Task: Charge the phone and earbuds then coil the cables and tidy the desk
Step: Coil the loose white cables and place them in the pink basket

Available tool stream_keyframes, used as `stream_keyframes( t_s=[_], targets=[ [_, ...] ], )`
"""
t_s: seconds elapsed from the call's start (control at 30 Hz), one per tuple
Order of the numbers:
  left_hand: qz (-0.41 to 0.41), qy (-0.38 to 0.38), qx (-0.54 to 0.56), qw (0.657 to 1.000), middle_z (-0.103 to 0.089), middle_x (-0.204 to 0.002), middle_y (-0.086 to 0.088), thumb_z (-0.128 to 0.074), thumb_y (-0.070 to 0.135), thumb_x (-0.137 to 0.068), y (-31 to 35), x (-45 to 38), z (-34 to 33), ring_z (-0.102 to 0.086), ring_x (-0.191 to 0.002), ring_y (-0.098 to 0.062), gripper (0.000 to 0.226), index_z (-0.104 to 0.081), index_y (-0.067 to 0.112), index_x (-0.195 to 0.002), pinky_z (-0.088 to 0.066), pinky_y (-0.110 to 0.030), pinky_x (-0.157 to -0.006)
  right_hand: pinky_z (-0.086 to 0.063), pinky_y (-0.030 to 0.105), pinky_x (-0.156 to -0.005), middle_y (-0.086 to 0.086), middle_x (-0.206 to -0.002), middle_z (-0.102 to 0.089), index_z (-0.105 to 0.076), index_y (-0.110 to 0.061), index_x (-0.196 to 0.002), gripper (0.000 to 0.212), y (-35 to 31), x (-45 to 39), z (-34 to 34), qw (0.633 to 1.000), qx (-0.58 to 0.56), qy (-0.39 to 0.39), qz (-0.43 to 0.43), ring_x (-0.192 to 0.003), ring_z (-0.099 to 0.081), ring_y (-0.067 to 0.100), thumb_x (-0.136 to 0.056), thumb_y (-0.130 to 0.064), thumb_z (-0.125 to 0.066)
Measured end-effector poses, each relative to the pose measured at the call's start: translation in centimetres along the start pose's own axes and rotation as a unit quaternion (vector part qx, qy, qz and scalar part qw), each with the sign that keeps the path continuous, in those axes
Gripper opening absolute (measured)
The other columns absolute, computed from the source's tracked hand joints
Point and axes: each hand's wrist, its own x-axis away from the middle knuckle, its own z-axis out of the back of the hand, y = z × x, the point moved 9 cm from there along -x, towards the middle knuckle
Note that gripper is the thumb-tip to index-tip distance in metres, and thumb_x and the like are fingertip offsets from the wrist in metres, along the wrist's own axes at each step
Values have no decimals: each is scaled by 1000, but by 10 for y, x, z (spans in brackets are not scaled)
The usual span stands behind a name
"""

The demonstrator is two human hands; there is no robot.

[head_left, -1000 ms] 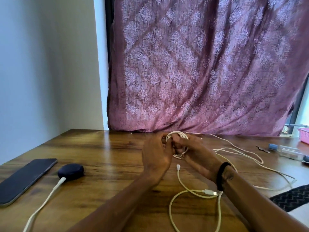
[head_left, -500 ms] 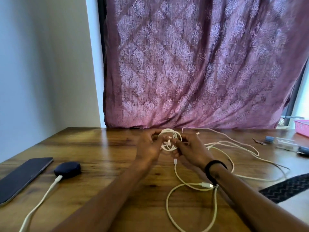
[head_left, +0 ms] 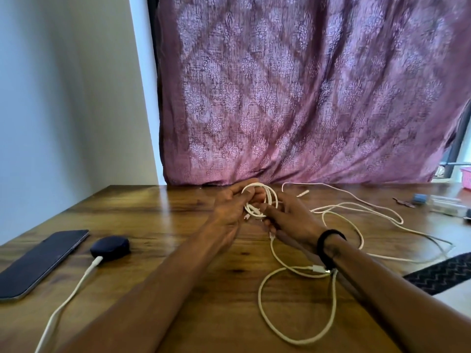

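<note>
Wooden surface [head_left: 178,289] runs back to a purple curtain [head_left: 305,98] along its far edge; grey wall [head_left: 63,98] closes the left side. Bare wood between the forearms and left of the hands. Both hands work mid-surface, close to the curtain. Left hand [head_left: 229,210] has fingers curled through a small white cable coil [head_left: 262,202], gripping it. Right hand [head_left: 293,217] pinches the coil's lower loops with thumb and fingertips; black band [head_left: 330,247] on that wrist. Loose cable [head_left: 293,301] loops under the right forearm, more slack trails right. Phone [head_left: 38,261] lies flat at left, earbud case [head_left: 109,248] just beside it with a white lead [head_left: 74,291] plugged in, lead cut off at the bottom edge. Right edge: pink basket [head_left: 466,179] cropped, small clear items [head_left: 443,203] too blurred to identify. Coil's inner turns partly hidden by fingers.
</note>
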Motion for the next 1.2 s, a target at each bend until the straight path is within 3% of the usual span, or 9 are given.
stream_keyframes(
  t_s=[0.2,0.33,0.43,0.57,0.67,0.77,0.87,1.0,1.2],
  targets=[
    [-135,61,-325,934,-78,-83,-3,-77,36,-90,17,10,14,-75,-72,-13,17,-75,20,-96,-62,-34,-70,-56,35,-61,17,-75,-68,-69,-7,-106,13,8,-3,16,997,-23,64,-27,-58,-64,20,-99,-18,-68],
    [-72,82,-263,959,-79,-80,-11,-81,29,-87,1,8,26,-70,-68,-19,24,-78,6,-94,-58,-33,-64,-56,31,-58,13,-74,-72,-67,-9,-108,25,17,-2,15,996,-8,66,-51,-64,-72,25,-98,-32,-70],
    [-44,89,-200,975,-79,-88,-11,-74,19,-93,-8,3,25,-74,-77,-21,16,-77,4,-99,-57,-28,-63,-63,43,-74,12,-86,-78,-71,-20,-109,21,17,-2,9,998,12,47,-35,-73,-76,27,-98,-38,-68],
    [75,107,-90,987,-77,-80,1,-73,21,-92,-18,4,20,-69,-72,-11,5,-73,17,-90,-50,-23,-61,-60,60,-82,17,-87,-72,-68,-13,-108,13,12,-7,8,999,-5,36,-17,-70,-70,29,-105,-23,-60],
    [124,50,-64,989,-73,-78,2,-71,30,-92,-23,7,1,-64,-74,-12,12,-74,18,-95,-47,-28,-67,-61,52,-72,8,-82,-74,-69,-15,-104,16,4,-6,12,999,7,32,0,-67,-66,26,-108,-18,-54],
    [12,-19,-237,971,-75,-78,2,-74,34,-91,-10,6,-12,-66,-72,-11,15,-77,19,-90,-49,-30,-70,-49,38,-59,7,-73,-67,-67,-21,-87,24,2,-5,16,998,47,46,-11,-63,-58,24,-105,-23,-52],
    [-136,-38,-416,898,-76,-79,-1,-77,26,-90,8,9,-16,-67,-64,-8,16,-77,14,-101,-57,-35,-64,-35,35,-54,10,-65,-56,-63,-19,-75,21,7,-4,24,993,55,78,-66,-63,-46,25,-87,-33,-53],
    [-112,-94,-386,911,-74,-75,-7,-71,25,-96,8,18,-24,-72,-59,-17,24,-71,6,-111,-63,-37,-58,-41,33,-58,0,-73,-63,-54,-23,-94,23,17,-4,39,987,50,128,-86,-65,-55,18,-84,-41,-45],
    [-164,-119,-516,832,-69,-59,0,-40,30,-111,4,35,-42,-63,-45,-5,33,-59,7,-98,-55,-29,-53,-39,31,-59,5,-59,-65,-63,-21,-59,46,8,-5,24,996,40,73,-46,-52,-58,14,-98,-23,-39]
  ],
)
